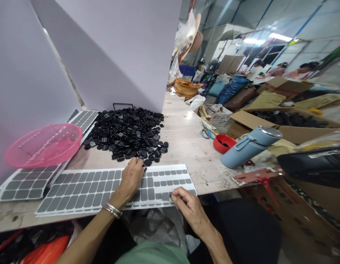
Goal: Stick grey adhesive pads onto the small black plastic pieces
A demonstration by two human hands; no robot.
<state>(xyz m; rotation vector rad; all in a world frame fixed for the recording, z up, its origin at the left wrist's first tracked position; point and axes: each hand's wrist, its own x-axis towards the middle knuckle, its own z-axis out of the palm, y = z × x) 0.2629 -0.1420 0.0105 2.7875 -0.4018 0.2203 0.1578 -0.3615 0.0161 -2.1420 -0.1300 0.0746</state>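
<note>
A white sheet of grey rounded stickers (84, 190) lies along the table's front edge, with bare white strips at its right end. My left hand (131, 178) reaches across it, fingers curled together around a small black plastic piece (144, 167) at the near edge of a pile. That pile of black plastic pieces (126, 128) covers the table behind the sheet. Over the sheet's lower right corner is my right hand (189, 207), thumb and forefinger pinched at the edge of a grey sticker (166, 196). Its other fingers are folded in.
A pink plastic basket (43, 146) rests on more sticker sheets (27, 183) at left. To the right are blue-handled scissors (206, 133), a red bowl (224, 143) and a tilted blue bottle (248, 148). Pale panels (117, 47) stand behind; open cartons (296, 132) stand at right.
</note>
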